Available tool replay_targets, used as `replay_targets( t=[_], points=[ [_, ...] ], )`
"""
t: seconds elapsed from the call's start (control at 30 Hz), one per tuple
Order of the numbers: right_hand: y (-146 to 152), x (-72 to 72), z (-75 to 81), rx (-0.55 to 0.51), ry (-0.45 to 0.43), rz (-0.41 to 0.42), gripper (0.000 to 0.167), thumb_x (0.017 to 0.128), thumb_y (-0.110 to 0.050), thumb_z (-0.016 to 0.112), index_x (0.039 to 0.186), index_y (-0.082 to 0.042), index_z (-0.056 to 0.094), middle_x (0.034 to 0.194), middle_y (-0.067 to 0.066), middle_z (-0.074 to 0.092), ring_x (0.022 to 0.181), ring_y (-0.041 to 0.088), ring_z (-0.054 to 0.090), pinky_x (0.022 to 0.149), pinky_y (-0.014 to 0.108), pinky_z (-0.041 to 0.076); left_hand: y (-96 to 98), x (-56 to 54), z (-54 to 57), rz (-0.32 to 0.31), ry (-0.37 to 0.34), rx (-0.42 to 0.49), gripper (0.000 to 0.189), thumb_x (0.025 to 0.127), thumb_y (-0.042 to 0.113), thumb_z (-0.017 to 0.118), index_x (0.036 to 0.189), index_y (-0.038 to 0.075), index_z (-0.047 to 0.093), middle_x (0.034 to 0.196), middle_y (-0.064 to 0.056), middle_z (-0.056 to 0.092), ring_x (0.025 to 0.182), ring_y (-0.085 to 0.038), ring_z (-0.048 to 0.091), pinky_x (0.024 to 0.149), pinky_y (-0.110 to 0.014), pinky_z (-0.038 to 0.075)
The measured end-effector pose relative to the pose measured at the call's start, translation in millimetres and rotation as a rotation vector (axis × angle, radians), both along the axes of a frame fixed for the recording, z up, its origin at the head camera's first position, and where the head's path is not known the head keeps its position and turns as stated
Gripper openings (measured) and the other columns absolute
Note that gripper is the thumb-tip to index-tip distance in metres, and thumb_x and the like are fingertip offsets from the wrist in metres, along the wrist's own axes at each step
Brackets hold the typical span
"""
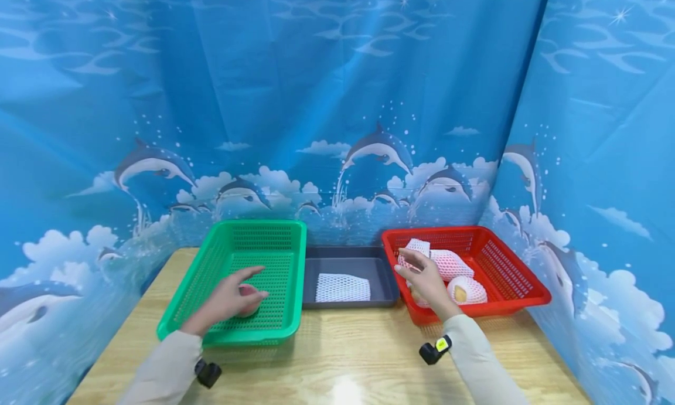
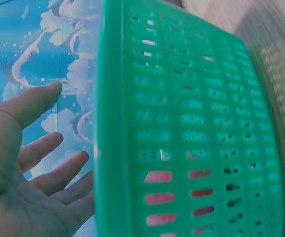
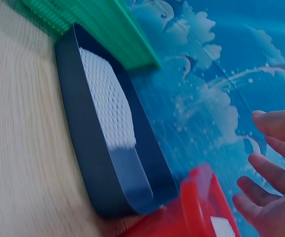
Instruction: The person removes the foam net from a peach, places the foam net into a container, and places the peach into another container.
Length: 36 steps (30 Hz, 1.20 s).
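Note:
My left hand (image 1: 229, 296) hovers over the green basket (image 1: 302, 264), fingers apart and holding nothing. Below it lies a pinkish-red round fruit (image 1: 249, 307), partly hidden by the hand; pink patches show through the basket's slots in the left wrist view. Over the left side of the red basket (image 1: 527, 298) is my right hand (image 1: 429, 282), its fingers loosely bent with nothing between them. In that basket are a foam-net-wrapped fruit with a yellowish patch (image 1: 461, 293) and white foam nets (image 1: 450, 264), whose contents I cannot tell. Another piece is mostly hidden under the right hand.
Between the baskets sits a dark grey tray (image 1: 387, 276) with a flat white foam net sleeve (image 1: 343, 288) in it. All stand on a wooden table (image 1: 337, 358). A blue dolphin-print curtain (image 1: 327, 100) hangs close behind and to the right.

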State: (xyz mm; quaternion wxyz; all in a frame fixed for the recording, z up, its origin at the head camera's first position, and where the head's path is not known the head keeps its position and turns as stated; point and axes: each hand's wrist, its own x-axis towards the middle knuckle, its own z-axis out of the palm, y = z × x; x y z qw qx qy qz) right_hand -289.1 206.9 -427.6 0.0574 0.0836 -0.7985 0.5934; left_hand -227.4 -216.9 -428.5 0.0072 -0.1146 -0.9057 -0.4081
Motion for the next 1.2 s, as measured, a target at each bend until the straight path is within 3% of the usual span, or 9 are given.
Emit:
replay_targets(
  t=[0.17,0.37,0.47,0.53,0.6,0.67,0.7,0.77,1.2],
  points=[
    [18,0.6,-3.6,0.065,-0.028,-0.018,0.051,0.088,-0.007,0.067,0.136,0.001,0.05,0.138,0.022,0.05,0.131,0.036,0.043,0.11,0.047,0.038,10.1,2.4,-1.2,0.002,0.003,0.018,0.064,0.087,0.027,0.072,0.142,0.009,0.045,0.089,-0.006,0.065,0.077,-0.016,0.061,0.064,-0.029,0.051],
    [38,1.5,-8.2,0.146,-0.03,-0.018,0.053,0.088,-0.006,0.067,0.137,0.001,0.048,0.139,0.023,0.049,0.131,0.039,0.041,0.11,0.052,0.036,20.3,5.1,-5.1,-0.007,0.004,0.01,0.063,0.086,0.027,0.072,0.141,0.012,0.046,0.06,0.002,0.04,0.05,-0.009,0.036,0.047,-0.023,0.035],
    [47,1.1,-10.2,0.187,-0.059,-0.009,0.054,0.089,-0.01,0.067,0.138,-0.002,0.047,0.141,0.022,0.047,0.131,0.041,0.04,0.109,0.053,0.036,24.9,7.4,-7.1,0.0,0.003,0.0,0.063,0.085,0.029,0.073,0.141,0.014,0.047,0.057,0.002,0.034,0.045,-0.006,0.026,0.043,-0.022,0.031],
    [52,0.3,-11.8,0.217,-0.077,0.006,0.054,0.089,-0.012,0.067,0.139,-0.003,0.047,0.141,0.022,0.046,0.131,0.042,0.04,0.108,0.054,0.038,27.7,8.8,-8.9,0.004,0.02,-0.008,0.063,0.084,0.029,0.074,0.14,0.014,0.048,0.069,0.001,0.05,0.045,-0.008,0.025,0.042,-0.023,0.033],
    [57,-0.4,-13.5,0.256,-0.084,0.03,0.054,0.09,-0.013,0.067,0.139,-0.003,0.046,0.141,0.022,0.046,0.131,0.043,0.04,0.106,0.054,0.04,30.6,10.4,-10.6,-0.004,0.041,0.003,0.063,0.084,0.028,0.074,0.139,0.011,0.049,0.096,-0.006,0.063,0.055,-0.011,0.047,0.053,-0.028,0.049],
    [61,-1.5,-15.4,0.281,-0.087,0.054,0.055,0.09,-0.014,0.067,0.139,-0.002,0.047,0.141,0.023,0.046,0.13,0.044,0.041,0.104,0.053,0.043,33.4,11.2,-12.6,-0.018,0.054,0.023,0.063,0.084,0.027,0.074,0.139,0.009,0.049,0.126,-0.013,0.059,0.083,-0.023,0.062,0.074,-0.038,0.057],
    [63,-2.2,-16.5,0.29,-0.091,0.062,0.054,0.09,-0.015,0.068,0.138,-0.002,0.047,0.14,0.023,0.047,0.13,0.044,0.041,0.103,0.053,0.044,34.8,11.5,-13.4,-0.03,0.053,0.043,0.063,0.085,0.026,0.074,0.139,0.007,0.048,0.136,-0.015,0.053,0.1,-0.029,0.062,0.084,-0.045,0.056],
    [67,-3.3,-18.1,0.306,-0.104,0.075,0.054,0.089,-0.016,0.068,0.138,-0.002,0.048,0.14,0.023,0.047,0.13,0.044,0.041,0.101,0.052,0.046,38.0,12.0,-14.0,-0.048,0.051,0.071,0.064,0.085,0.024,0.074,0.14,0.004,0.047,0.141,-0.02,0.047,0.128,-0.038,0.045,0.099,-0.055,0.046],
    [79,-18.7,-23.8,0.43,-0.197,0.194,0.063,0.082,-0.02,0.075,0.137,-0.003,0.05,0.139,0.02,0.048,0.123,0.042,0.044,0.095,0.049,0.051,58.2,14.3,-13.3,-0.085,0.081,0.171,0.068,0.083,0.017,0.076,0.141,0.001,0.043,0.142,-0.02,0.046,0.131,-0.038,0.042,0.103,-0.054,0.043]
  ],
)
